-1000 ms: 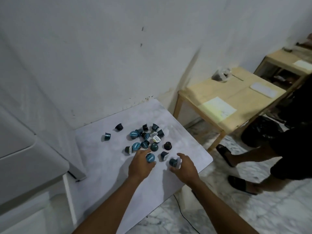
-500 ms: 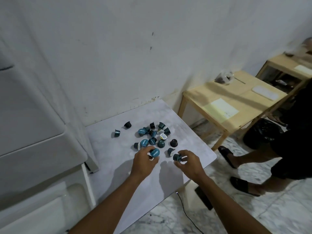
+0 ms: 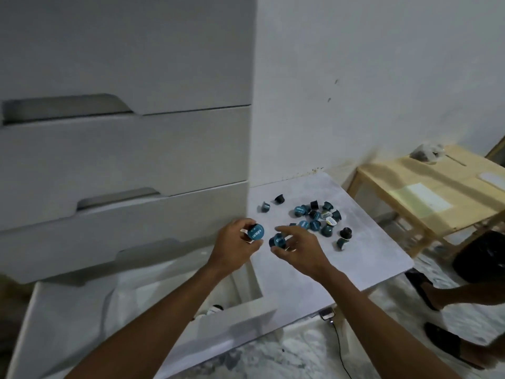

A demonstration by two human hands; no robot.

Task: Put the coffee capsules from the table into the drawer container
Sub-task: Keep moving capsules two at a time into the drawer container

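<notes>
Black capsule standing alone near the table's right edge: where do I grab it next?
Come from above and pinch the black capsule across its round side walls. It appears to stand apart from the teal cluster, leaving room for fingers on both sides.

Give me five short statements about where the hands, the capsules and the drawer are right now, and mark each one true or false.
1. The left hand holds a teal capsule. True.
2. The right hand is empty. False: it grips a teal capsule between thumb and fingers.
3. The bottom drawer of the white unit is pulled open. True.
4. All capsules are already off the white table. False: a cluster of capsules still lies on it, with two more capsules apart nearer the drawer unit.
5. Both hands are down inside the open drawer. False: they are above the table's left edge, beside the closed drawer fronts.
</notes>
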